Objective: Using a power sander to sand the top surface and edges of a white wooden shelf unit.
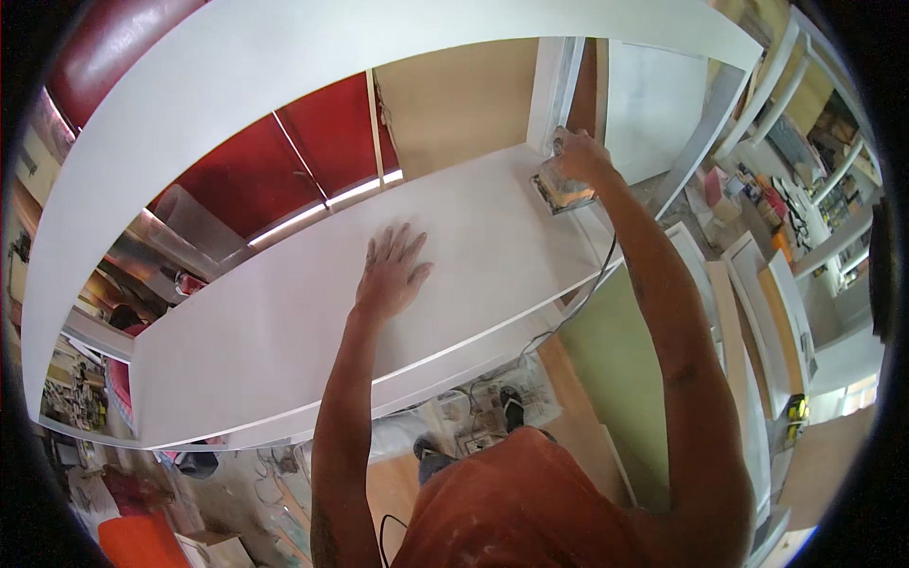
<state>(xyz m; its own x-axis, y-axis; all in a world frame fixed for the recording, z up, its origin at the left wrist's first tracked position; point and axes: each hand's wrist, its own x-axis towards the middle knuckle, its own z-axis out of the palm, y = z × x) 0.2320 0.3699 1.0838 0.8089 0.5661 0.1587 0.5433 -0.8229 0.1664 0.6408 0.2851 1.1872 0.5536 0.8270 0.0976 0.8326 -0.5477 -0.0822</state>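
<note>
My left hand lies flat on a wide white shelf panel, its fingers spread and holding nothing. Farther right, my right hand is closed around the top of an electric sander. The sander has a square base and sits at the right end of the panel, close to a white upright. A dark power cord hangs from it past the panel's front edge. My palm and fingers partly cover the tool.
A white curved-looking top board spans above the shelf. Red panels and a beige board stand behind. On the right lean several loose boards. Sheeting and clutter lie on the floor by my shoes.
</note>
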